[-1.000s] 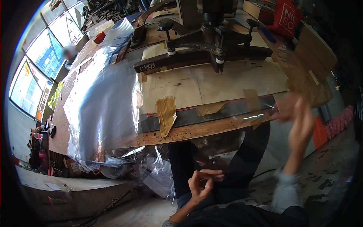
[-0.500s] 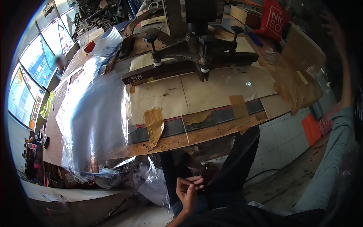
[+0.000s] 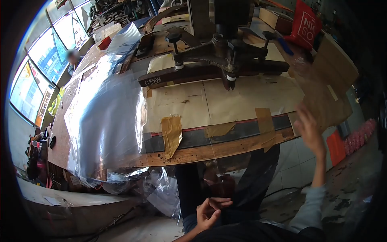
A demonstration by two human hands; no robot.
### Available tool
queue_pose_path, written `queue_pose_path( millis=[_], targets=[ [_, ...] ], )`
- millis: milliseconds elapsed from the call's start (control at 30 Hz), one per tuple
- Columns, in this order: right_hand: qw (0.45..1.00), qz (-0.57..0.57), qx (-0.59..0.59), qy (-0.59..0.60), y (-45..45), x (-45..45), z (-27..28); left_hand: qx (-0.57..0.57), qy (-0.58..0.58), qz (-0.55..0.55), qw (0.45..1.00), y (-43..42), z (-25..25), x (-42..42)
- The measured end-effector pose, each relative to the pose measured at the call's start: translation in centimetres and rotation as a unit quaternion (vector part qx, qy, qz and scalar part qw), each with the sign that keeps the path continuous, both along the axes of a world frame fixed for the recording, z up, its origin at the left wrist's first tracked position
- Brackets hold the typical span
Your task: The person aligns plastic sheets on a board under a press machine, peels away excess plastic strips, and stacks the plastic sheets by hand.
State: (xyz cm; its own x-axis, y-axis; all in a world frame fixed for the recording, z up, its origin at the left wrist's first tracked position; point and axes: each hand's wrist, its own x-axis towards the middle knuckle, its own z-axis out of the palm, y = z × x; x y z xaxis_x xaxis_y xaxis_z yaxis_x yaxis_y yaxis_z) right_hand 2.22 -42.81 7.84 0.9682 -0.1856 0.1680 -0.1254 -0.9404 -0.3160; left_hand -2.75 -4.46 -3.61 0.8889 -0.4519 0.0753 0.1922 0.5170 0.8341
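1. The single view looks from the wearer's head, forward and steeply down over the tabletop (image 3: pixel 59 141), whose near edge bows across the middle.
2. It is close, with the wearer's legs (image 3: pixel 187 187) below that edge.
3. Its wide, rounded picture reaches the windows (image 3: pixel 54 44) at upper left.

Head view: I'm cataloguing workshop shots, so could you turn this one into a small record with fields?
Left hand: low by the lap, fingers bent; cannot tell if it holds something thin
Right hand: raised near the table's right front, fingers spread
Dark metal bar: lies across the pale sheet, under a metal frame
Clear plastic sheets: on the left, hanging over the edge
Brown tape: pieces along the front
Red bag: far right
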Motion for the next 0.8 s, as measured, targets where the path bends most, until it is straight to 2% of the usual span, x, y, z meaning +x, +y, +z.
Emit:
queue_pose_path(
  millis=[33, 67, 100, 133, 167, 200, 233, 267, 300, 333, 367, 433, 533, 667, 700, 800],
  targets=[
    [0.995, 0.052, 0.082, -0.011, 2.5, -0.1, -0.2, 0.029, -0.031, -0.033, 0.999, 0.6, 0.1, 0.7],
    [0.998, 0.061, 0.03, -0.005, 4.4, -0.1, -0.5, 0.059, -0.061, -0.067, 0.994, 1.4, 0.4, 1.4],
    [0.997, 0.07, -0.022, -0.001, 6.0, 0.0, -0.7, 0.124, -0.131, -0.057, 0.982, 2.3, 1.1, 2.7],
    [0.994, 0.078, -0.074, 0.003, 6.7, 0.0, -0.9, 0.156, -0.18, 0.041, 0.97, 2.6, 1.1, 3.1],
    [0.994, 0.072, -0.086, 0.001, 6.7, 0.1, -1.3, 0.238, -0.248, 0.147, 0.928, 3.2, 1.4, 4.1],
    [0.993, 0.066, -0.098, 0.0, 6.7, 0.2, -1.8, 0.335, -0.309, 0.259, 0.852, 3.7, 2.5, 5.8],
    [0.992, 0.062, -0.11, -0.001, 6.8, 0.3, -2.1, 0.362, -0.291, 0.342, 0.817, 4.2, 3.2, 7.1],
    [0.991, 0.063, -0.115, 0.004, 7.0, 0.3, -2.2, 0.334, -0.281, 0.39, 0.811, 3.6, 4.3, 8.5],
    [0.991, 0.065, -0.119, 0.01, 7.2, 0.1, -2.0, 0.368, -0.331, 0.355, 0.793, 3.2, 6.0, 9.6],
    [0.989, 0.069, -0.128, 0.016, 7.3, 0.0, -1.8, 0.413, -0.417, 0.307, 0.749, 2.0, 7.6, 11.0],
    [0.99, 0.074, -0.121, 0.02, 7.4, -0.1, -1.7, 0.478, -0.444, 0.207, 0.729, 1.2, 9.2, 11.6],
    [0.99, 0.081, -0.111, 0.028, 7.6, -0.3, -1.5, 0.556, -0.513, 0.118, 0.643, -1.3, 11.0, 12.9],
    [0.991, 0.065, -0.113, 0.025, 7.7, 0.0, -1.8, 0.644, -0.518, 0.065, 0.559, -2.8, 9.8, 14.0],
    [0.991, 0.061, -0.115, 0.021, 7.3, 2.5, -2.0, 0.672, -0.538, 0.062, 0.505, -3.0, 10.1, 16.7],
    [0.986, 0.073, -0.148, -0.004, 7.0, 3.3, -2.3, 0.683, -0.547, 0.068, 0.479, -3.1, 10.1, 17.7],
    [0.987, 0.074, -0.139, -0.014, 6.8, 5.7, -2.9, 0.689, -0.527, 0.048, 0.495, -3.2, 10.2, 20.4]
  ],
)
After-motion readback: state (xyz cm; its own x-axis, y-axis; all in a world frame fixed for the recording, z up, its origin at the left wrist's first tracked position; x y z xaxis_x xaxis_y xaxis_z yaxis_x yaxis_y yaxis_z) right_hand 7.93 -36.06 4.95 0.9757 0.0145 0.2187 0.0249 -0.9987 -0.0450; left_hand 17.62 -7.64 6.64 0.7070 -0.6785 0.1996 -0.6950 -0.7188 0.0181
